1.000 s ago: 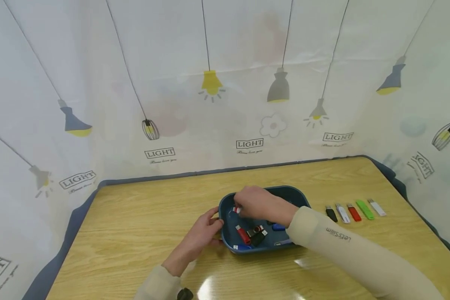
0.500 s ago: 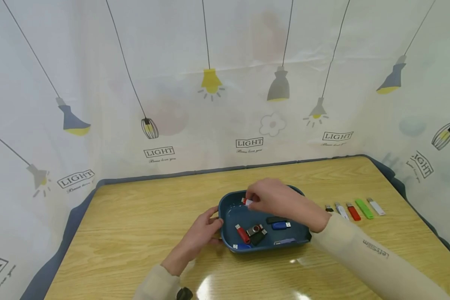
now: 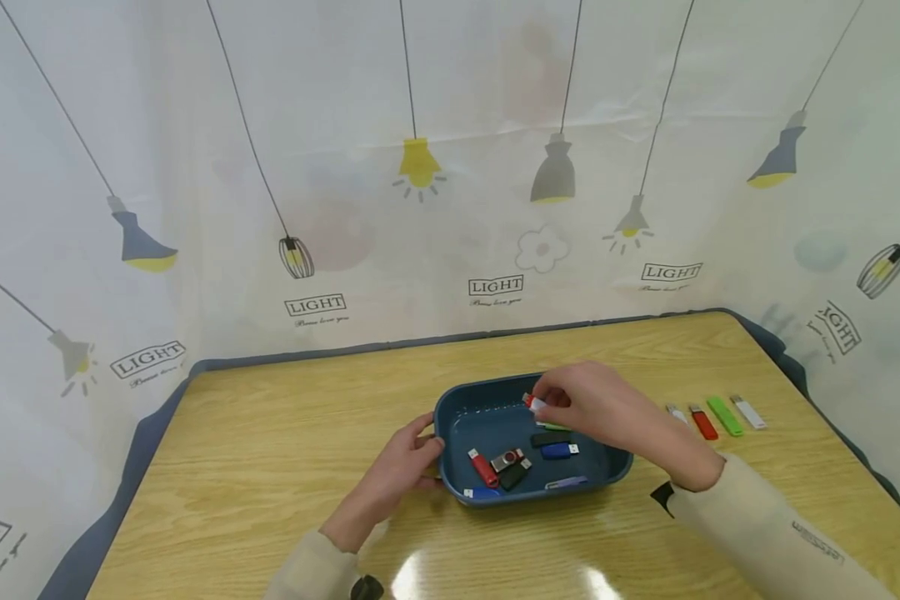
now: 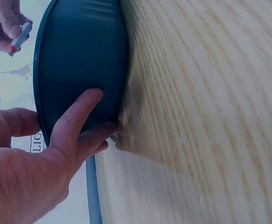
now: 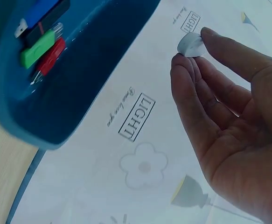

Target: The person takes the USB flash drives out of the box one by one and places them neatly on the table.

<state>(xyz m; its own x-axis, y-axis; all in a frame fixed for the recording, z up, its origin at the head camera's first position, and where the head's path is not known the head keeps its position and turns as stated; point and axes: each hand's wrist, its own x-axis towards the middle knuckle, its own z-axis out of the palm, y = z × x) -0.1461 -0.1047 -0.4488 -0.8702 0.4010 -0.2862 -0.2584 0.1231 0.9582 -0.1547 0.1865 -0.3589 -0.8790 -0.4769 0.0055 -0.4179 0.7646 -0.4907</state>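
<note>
Over a dark blue plastic tub (image 3: 465, 433) my right hand (image 3: 607, 412) pinches a white-and-red USB stick (image 3: 535, 403) between thumb and fingertips. In the right wrist view the white end of that stick (image 5: 191, 45) shows at the fingertips. My left hand (image 3: 397, 467) grips the tub's left end; the left wrist view shows fingers against its outer wall (image 4: 80, 56) and the thumb at the rim. Inside the tub lie a red USB stick (image 3: 483, 468), a blue one (image 3: 559, 451), a swivel-cover one (image 3: 507, 460) and several others, some partly hidden by my right hand.
Right of the tub, a row of USB sticks lies on the wooden table (image 3: 285, 450): a red one (image 3: 704, 422), a green one (image 3: 724, 416) and a white one (image 3: 748, 412). My right wrist partly covers another white one. A lamp-print cloth (image 3: 360, 167) stands behind.
My right hand has lifted the white-and-red USB stick from the tub's left part and carried it rightward above the tub. The left hand stays at the tub's end.
</note>
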